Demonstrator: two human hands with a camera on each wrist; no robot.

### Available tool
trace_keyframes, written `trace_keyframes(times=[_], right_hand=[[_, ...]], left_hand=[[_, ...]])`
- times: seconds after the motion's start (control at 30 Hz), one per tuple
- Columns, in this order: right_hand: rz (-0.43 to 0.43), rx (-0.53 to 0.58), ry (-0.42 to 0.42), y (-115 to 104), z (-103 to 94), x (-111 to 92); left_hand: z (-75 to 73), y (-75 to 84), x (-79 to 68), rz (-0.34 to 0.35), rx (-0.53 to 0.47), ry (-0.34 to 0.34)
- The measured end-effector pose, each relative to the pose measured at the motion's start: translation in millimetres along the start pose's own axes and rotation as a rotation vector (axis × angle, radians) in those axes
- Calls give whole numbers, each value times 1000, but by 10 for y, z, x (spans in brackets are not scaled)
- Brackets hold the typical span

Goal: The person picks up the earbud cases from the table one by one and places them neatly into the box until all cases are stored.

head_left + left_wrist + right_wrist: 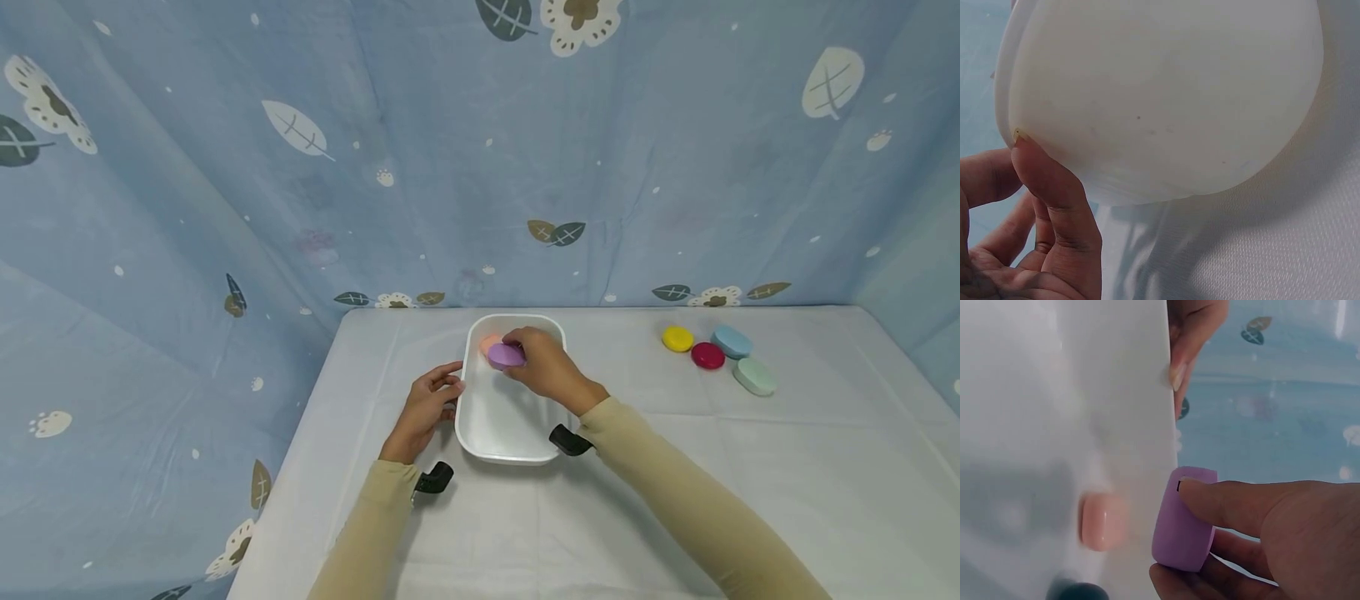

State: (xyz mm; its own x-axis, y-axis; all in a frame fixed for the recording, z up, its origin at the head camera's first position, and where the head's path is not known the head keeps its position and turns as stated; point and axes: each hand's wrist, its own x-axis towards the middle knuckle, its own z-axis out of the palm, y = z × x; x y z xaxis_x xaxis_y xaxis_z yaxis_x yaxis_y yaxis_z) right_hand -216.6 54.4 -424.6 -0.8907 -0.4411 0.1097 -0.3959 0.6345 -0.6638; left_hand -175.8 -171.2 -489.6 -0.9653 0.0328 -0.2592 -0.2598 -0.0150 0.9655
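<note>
My right hand (546, 362) pinches a purple bar of soap (1179, 525) between thumb and fingers above the white tray (510, 429), near its far left end. Beneath it a peach soap (1102, 522) lies inside the tray, partly covered in the head view. A dark, rounded thing (1079, 591) shows only in part at the lower edge of the right wrist view. My left hand (427, 408) is at the tray's left side, its thumb touching the outer wall just below the rim. The other fingers are loosely bent outside the tray.
Toward the table's right back lie a yellow soap (677, 338), a red soap (708, 356), a light blue soap (732, 342) and a pale green soap (754, 377). A white cloth (675, 500) covers the table. Behind hangs a blue patterned curtain (450, 125).
</note>
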Motion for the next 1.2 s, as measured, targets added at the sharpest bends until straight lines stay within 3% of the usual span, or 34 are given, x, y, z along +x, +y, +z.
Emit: trace_keyframes(times=[0.57,1.2], right_hand=[[6,-95,-65,-1,155,142],[50,-62,-103,6,211,144]], left_hand=[[5,-7,20,-1,-10,8],[-1,-10,12,-4,-9,4]])
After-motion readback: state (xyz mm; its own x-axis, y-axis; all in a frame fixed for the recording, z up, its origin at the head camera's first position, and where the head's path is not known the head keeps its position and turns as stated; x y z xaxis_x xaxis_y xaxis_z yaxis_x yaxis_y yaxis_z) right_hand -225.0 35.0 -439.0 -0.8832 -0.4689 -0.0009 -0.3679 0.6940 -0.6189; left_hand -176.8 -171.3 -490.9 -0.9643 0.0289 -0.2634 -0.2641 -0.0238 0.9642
